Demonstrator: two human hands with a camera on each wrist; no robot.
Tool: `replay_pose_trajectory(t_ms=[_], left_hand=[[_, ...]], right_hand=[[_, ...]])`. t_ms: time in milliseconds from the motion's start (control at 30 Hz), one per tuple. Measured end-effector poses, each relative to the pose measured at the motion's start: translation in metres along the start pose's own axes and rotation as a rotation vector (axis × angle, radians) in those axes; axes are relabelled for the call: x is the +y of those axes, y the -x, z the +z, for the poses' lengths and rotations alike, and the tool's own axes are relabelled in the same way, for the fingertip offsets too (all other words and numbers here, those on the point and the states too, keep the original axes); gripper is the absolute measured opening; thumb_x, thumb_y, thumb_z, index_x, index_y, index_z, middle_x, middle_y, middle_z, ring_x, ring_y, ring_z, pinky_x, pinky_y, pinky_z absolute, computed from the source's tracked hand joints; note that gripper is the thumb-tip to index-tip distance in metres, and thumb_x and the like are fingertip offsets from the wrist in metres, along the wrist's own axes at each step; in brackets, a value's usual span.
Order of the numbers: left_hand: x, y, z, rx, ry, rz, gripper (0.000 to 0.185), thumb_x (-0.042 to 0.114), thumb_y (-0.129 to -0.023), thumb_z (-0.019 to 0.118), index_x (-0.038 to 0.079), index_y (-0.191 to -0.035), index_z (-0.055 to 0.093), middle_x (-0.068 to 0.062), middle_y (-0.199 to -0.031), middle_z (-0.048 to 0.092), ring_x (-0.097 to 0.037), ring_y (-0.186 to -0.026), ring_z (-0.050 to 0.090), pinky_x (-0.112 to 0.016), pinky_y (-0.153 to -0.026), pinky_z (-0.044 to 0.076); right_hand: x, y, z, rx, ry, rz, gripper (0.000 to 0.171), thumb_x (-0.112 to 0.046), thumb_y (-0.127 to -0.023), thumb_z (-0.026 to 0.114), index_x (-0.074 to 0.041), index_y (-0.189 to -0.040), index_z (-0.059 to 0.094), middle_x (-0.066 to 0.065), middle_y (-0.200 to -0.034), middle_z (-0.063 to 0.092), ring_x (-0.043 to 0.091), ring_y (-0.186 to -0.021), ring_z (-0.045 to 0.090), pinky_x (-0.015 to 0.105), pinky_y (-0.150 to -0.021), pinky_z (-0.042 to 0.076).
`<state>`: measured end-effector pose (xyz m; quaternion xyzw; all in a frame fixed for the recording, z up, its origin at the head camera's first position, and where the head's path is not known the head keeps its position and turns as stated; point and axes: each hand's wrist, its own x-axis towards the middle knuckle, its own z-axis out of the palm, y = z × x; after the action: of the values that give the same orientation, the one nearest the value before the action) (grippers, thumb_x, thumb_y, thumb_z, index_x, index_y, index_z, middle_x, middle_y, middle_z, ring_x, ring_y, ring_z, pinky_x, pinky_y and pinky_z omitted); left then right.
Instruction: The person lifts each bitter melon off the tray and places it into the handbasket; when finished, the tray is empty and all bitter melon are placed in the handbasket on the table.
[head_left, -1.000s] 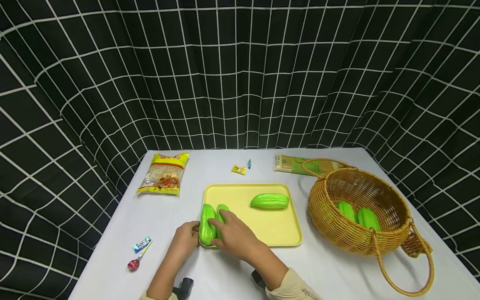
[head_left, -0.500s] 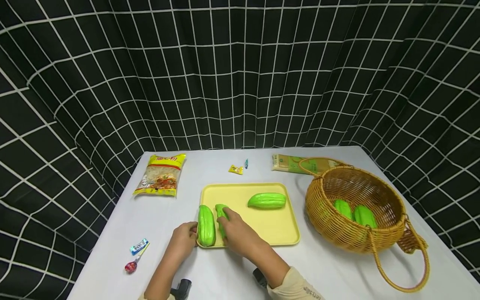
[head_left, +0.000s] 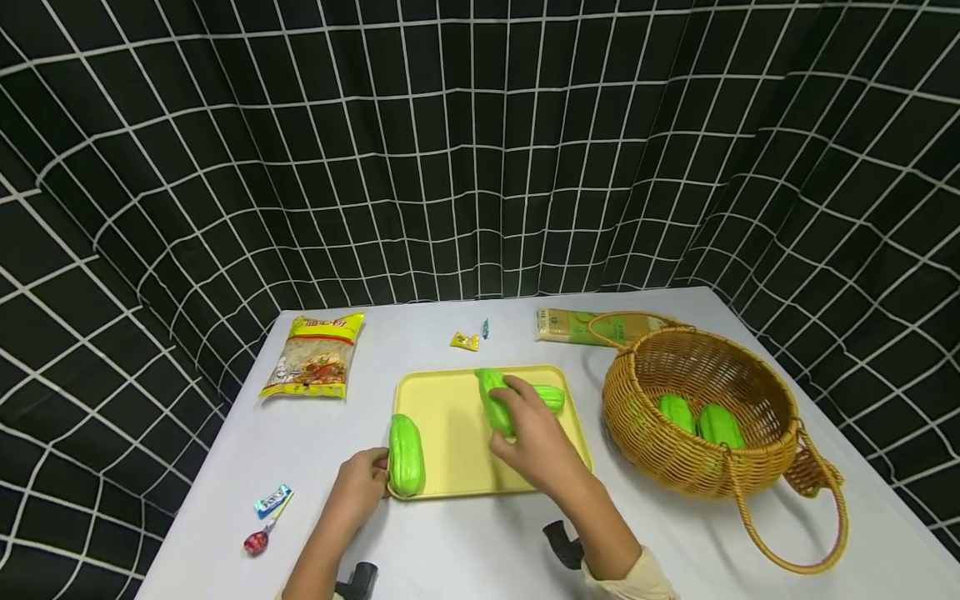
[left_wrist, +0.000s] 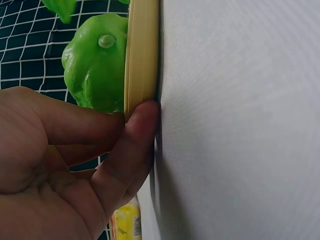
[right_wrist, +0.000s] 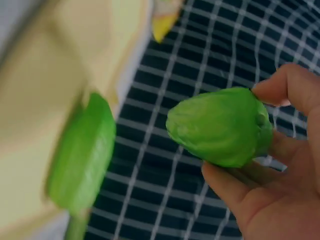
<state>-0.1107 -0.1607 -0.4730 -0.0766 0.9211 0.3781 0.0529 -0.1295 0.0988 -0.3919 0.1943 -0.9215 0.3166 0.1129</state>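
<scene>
Green gourd, head view: gripped in my right hand over the tray (second gourd along its left edge). Left wrist: my left hand pinches the tray edge. Right wrist: green gourd clasped near stem end.

White, roughly trapezoidal surface, its straight far edge crossing the middle of the frame and its sides widening toward the bottom. Centre: a shallow yellow tray, rectangular with rounded corners, lying flat. Right: a round, brown wicker basket, apart from the tray, its mouth upward. Upper right, behind the basket: a flat green-and-tan packet, lying lengthwise. Upper centre: a small yellow sweet and, just beside it, a small blue sweet. Upper left: a printed yellow-ended food bag. Lower left: a blue-and-white wrapped bar and a red-headed lollipop, close together.
</scene>
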Motion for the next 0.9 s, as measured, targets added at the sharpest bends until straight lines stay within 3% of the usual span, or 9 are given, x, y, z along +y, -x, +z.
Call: replay_pose_trajectory(t_ms=[333,500,667,900], left_hand=[[-0.003,0.001,-0.002,0.01,0.008,-0.003,0.035,-0.004,-0.089,0.054,-0.012,-0.124,0.058,-0.013,-0.098,0.066,-0.021,-0.085,0.06,-0.036,-0.073,0.052],[-0.002,0.0,-0.002,0.005,0.02,0.0,0.035,-0.004,-0.089,0.053,-0.012,-0.124,0.058,-0.012,-0.097,0.066,-0.02,-0.086,0.06,-0.037,-0.074,0.052],[-0.001,0.0,-0.001,-0.01,0.018,-0.005,0.036,-0.004,-0.089,0.053,-0.013,-0.124,0.057,-0.013,-0.096,0.066,-0.02,-0.084,0.061,-0.036,-0.072,0.053],[0.0,0.001,0.001,-0.009,0.02,0.002,0.036,-0.005,-0.088,0.053,-0.013,-0.123,0.057,-0.014,-0.098,0.066,-0.02,-0.086,0.061,-0.038,-0.074,0.053]], right_hand=[[0.037,0.012,-0.07,0.305,0.001,0.151,0.049,-0.005,-0.08,0.063,0.002,-0.127,0.057,0.022,-0.143,0.043,0.043,-0.122,0.05,0.055,-0.086,0.05],[0.057,0.024,-0.09,0.414,0.041,0.237,0.046,-0.001,-0.083,0.058,0.004,-0.129,0.056,0.022,-0.146,0.04,0.044,-0.123,0.046,0.053,-0.08,0.047],[0.076,0.032,-0.101,0.408,0.096,0.316,0.045,0.0,-0.086,0.052,0.006,-0.131,0.054,0.023,-0.147,0.037,0.046,-0.128,0.04,0.051,-0.074,0.046],[0.095,0.042,-0.102,0.282,0.178,0.347,0.039,0.001,-0.088,0.046,0.016,-0.124,0.055,0.034,-0.139,0.041,0.055,-0.127,0.035,0.068,-0.098,0.034]])
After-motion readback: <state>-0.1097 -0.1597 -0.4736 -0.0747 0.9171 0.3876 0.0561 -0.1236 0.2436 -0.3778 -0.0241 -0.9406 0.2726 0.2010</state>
